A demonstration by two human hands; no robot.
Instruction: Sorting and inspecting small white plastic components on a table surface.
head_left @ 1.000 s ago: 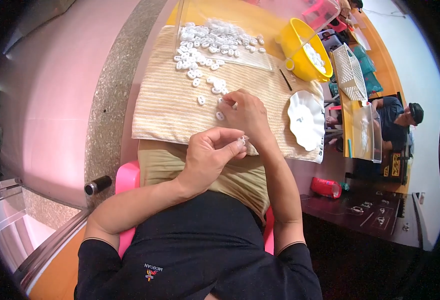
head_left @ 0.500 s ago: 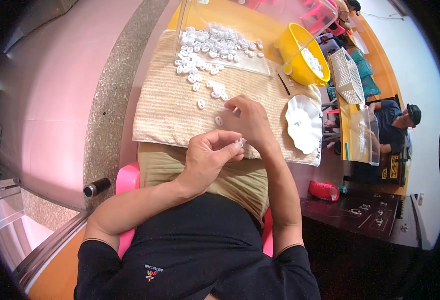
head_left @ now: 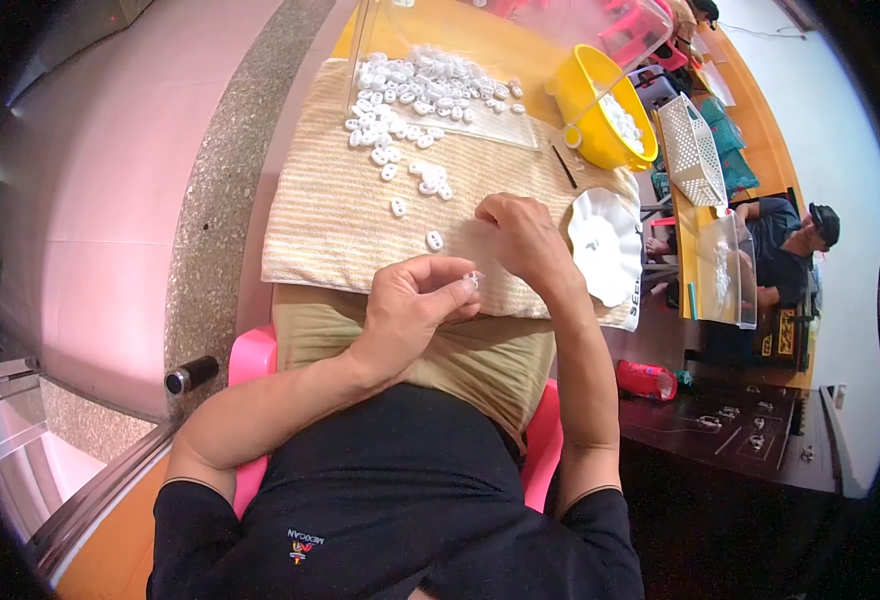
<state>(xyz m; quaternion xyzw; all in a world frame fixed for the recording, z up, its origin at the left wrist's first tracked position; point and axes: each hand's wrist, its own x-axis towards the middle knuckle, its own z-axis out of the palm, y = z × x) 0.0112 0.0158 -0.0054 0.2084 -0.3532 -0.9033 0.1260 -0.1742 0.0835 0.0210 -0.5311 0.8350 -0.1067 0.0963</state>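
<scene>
A small, pale, partly see-through piece (head_left: 473, 279) sits at the fingertips of the person's left hand (head_left: 410, 308), pinched between thumb and forefinger above the near edge of the towel; the fingers hide much of its shape. The right hand (head_left: 528, 240) hangs just beyond and to the right of it, apart from the left, its fingers curled inward; whether they hold anything cannot be told.

Near the hands, on the striped beige towel (head_left: 330, 235), lies a single white oval piece (head_left: 434, 240) with two dark holes. Another oval (head_left: 399, 208) lies farther off to the left, and beyond it a little cluster (head_left: 430, 181). Farther out, many similar ovals lead up to a dense heap (head_left: 430, 80), partly in a clear plastic box (head_left: 508, 136) on the table (head_left: 346, 42).

Right of the right hand, a white wavy-rimmed dish (head_left: 610, 278) rests on the towel, with something small and dark inside. A thin black stick (head_left: 564, 167) lies beyond the dish, near a yellow basin (head_left: 610, 153) that holds white pieces.

Farther right, a co-worker in a dark cap (head_left: 782, 240) sits by another clear tray (head_left: 722, 285) and a white perforated basket (head_left: 695, 150).
</scene>
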